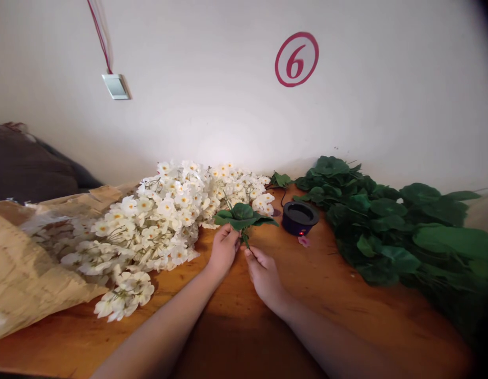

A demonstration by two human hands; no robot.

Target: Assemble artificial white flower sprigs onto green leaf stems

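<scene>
A short green leafy sprig (242, 216) with a thin dark stem was held up at the middle of the view, just above a warm-brown wooden counter (338, 305), and the handling of this single sprig was judged to be the step in hand. The left hand (223, 250) was closed narrowly around the stem just beneath the broad leaves, while the right hand (264, 276) lay close beside it, its fingertips (248, 253) at the lower stem; whether those fingertips were actually gripping could not be told, as the stem was partly hidden there. Any further move was judged to call for a steady pinch low on the stem, since the soft leaves were spread wide and looked apt to bend. The leaves appeared glossy and possibly artificial, though that could not be settled from this view. To the left lay a large heap of white orange-centred blossom sprays (169, 216) beside crumpled tan kraft paper (27, 273), and to the right a dense heap of dark green leafy stems (380, 226). Between the sprig and that heap stood a round black plastic container (299, 216), with a small pink petal (304, 241) just beside it.
</scene>
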